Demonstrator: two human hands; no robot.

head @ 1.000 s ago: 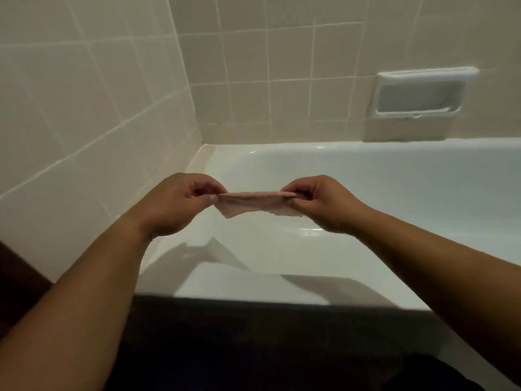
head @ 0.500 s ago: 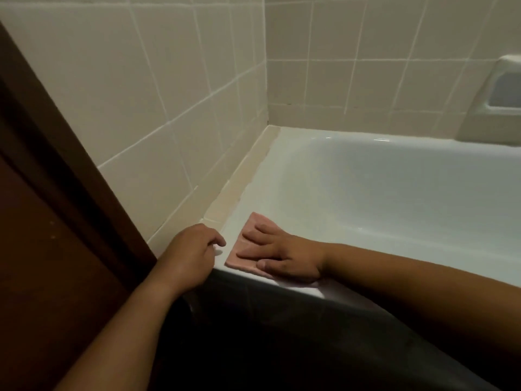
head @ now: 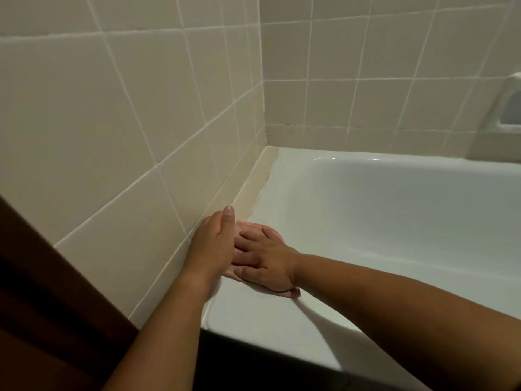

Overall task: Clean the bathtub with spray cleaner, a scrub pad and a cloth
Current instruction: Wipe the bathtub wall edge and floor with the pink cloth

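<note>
bathtub [head: 380,221]: glossy smooth white enamel | wall tiles [head: 112,122]: satin beige ceramic | cloth [head: 248,230]: soft matt pink

I can read nothing here: no words, labels, brands, numbers or signs on anything in front of me.
</note>
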